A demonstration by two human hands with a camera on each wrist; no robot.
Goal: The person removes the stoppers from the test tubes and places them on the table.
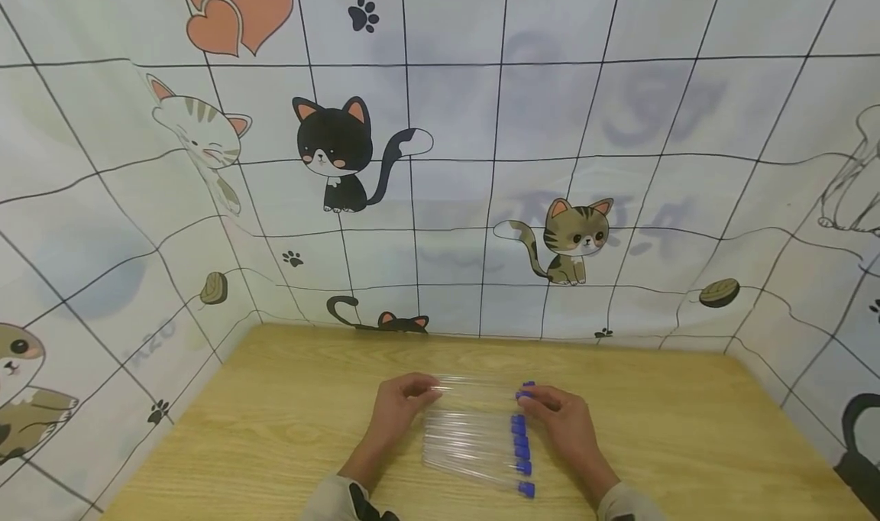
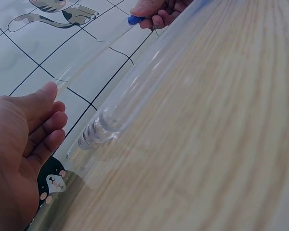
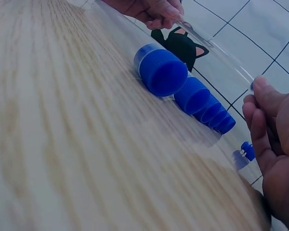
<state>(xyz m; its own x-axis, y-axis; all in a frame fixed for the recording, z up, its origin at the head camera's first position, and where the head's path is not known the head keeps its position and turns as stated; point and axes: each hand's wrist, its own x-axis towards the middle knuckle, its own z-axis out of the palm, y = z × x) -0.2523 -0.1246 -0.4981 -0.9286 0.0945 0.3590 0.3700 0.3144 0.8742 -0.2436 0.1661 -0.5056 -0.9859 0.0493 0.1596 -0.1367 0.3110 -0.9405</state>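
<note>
Both hands hold one clear tube (image 1: 477, 388) level just above the wooden table (image 1: 289, 414). My left hand (image 1: 428, 392) pinches its bare end, seen in the left wrist view with the thumb tip on the tube (image 2: 94, 53). My right hand (image 1: 529, 399) pinches the blue-capped end (image 2: 134, 19). Below the held tube lies a row of several clear tubes (image 1: 470, 448), side by side, their blue caps (image 1: 520, 444) all pointing right. The right wrist view shows those caps (image 3: 164, 72) close up, beside my right hand (image 3: 269, 139).
A cloth with cat drawings (image 1: 440, 162) walls the table in at the back and on both sides. Bare wood (image 1: 687, 429) lies to the left and right of the tubes.
</note>
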